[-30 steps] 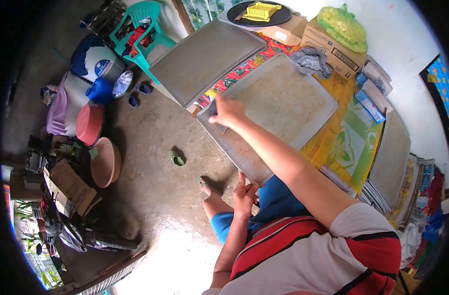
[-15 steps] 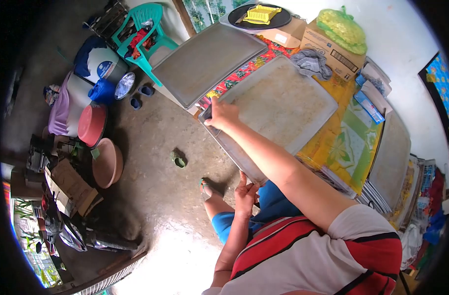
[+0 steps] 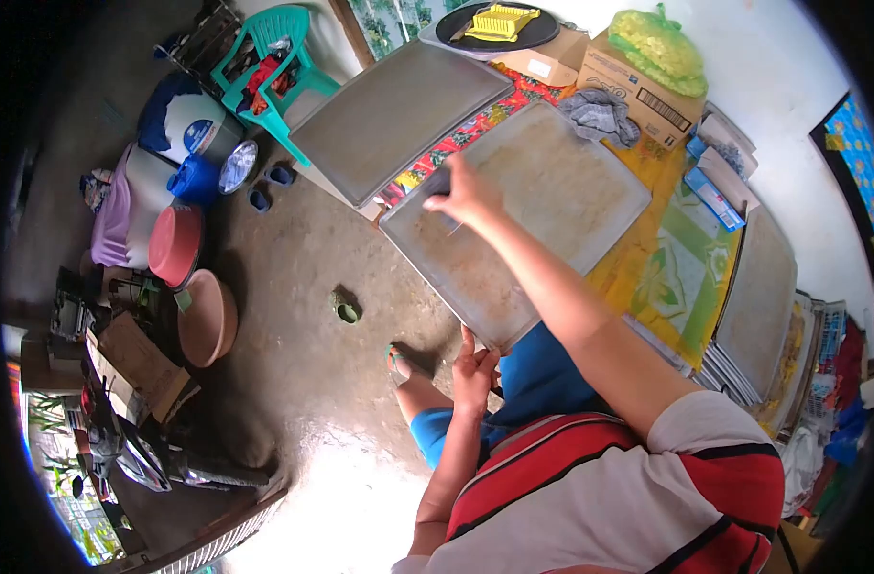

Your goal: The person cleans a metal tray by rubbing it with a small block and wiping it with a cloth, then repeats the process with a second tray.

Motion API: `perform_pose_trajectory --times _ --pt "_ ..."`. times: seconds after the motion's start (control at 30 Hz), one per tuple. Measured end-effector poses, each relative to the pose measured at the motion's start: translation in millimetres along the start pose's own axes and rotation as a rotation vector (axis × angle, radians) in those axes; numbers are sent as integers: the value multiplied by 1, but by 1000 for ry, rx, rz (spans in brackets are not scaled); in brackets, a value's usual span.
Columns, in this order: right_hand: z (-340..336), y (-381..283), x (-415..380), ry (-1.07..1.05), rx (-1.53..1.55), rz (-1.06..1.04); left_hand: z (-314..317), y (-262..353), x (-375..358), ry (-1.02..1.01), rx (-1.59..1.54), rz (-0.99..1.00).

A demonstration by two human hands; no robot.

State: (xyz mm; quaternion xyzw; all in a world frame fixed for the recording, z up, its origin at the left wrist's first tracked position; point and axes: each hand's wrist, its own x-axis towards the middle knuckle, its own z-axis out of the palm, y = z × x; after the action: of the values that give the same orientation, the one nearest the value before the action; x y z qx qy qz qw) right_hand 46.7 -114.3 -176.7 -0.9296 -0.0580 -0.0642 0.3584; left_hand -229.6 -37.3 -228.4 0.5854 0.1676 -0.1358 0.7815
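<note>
A flat metal baking tray [image 3: 542, 182] with worn brownish patches lies slanted on the table, its near corner jutting over the edge toward my body. My left hand [image 3: 473, 375] is closed at that corner, with fingers at the rim and partly beneath it. Above the tray's left part, my right hand [image 3: 470, 196] is closed around a dark flat piece [image 3: 439, 184] that looks like a scraper; my fingers cover part of it. A second baking tray [image 3: 399, 115] rests beyond, over a red flowered cloth [image 3: 456, 139].
A grey rag [image 3: 598, 117] lies by the far tray edge, near a cardboard box [image 3: 643, 91] topped by a green net bag [image 3: 657, 48]. More trays [image 3: 757, 306] stand at right. A green chair [image 3: 265, 72], basins [image 3: 207, 316] and a green clog [image 3: 345, 306] are on the floor.
My right hand has moved right and slightly up, from the tray's left edge inward over its surface, carrying the dark flat piece. My left hand stays at the near corner.
</note>
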Motion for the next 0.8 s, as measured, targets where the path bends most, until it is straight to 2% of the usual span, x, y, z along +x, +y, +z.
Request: perform_pose_trajectory --times 0.1,0.13,0.17,0.23,0.27,0.37,0.4,0.5,0.53,0.57,0.63,0.67,0.77,0.8 --pt "-8 22 7 8 -317 98 0 -4 1 -4 -16 5" --pt "-4 15 0 -119 -234 158 1 -4 2 -7 -22 5" --pt "4 5 -14 -177 -238 59 2 -4 3 -7 -37 2" --pt "25 -4 -42 -185 -249 -317 1 -3 0 -1 -63 -6" --pt "30 -4 -47 -144 -279 -408 2 -4 -1 10 -70 0" --pt "9 7 -13 -173 -244 -57 3 -5 -2 33 -72 9" --pt "-4 6 -10 -150 -237 2 3 -3 -2 28 -55 2" --pt "13 -13 -50 -295 -244 -192 2 -1 0 23 -45 -30" --pt "21 -19 -59 -226 -318 -310 3 -2 0 20 -47 -45" --pt "19 -16 -58 -266 -298 -274 3 -4 0 17 -60 -41" --pt "13 -2 -37 -124 -243 -119 1 -4 0 15 -80 -24" --pt "7 6 -23 -98 -210 34 0 -4 0 14 -82 -19" --pt "18 4 -42 -100 -142 -8 0 -4 0 5 -81 -16" --pt "25 -5 -63 -158 -130 -188 1 -3 0 -6 -76 -16"
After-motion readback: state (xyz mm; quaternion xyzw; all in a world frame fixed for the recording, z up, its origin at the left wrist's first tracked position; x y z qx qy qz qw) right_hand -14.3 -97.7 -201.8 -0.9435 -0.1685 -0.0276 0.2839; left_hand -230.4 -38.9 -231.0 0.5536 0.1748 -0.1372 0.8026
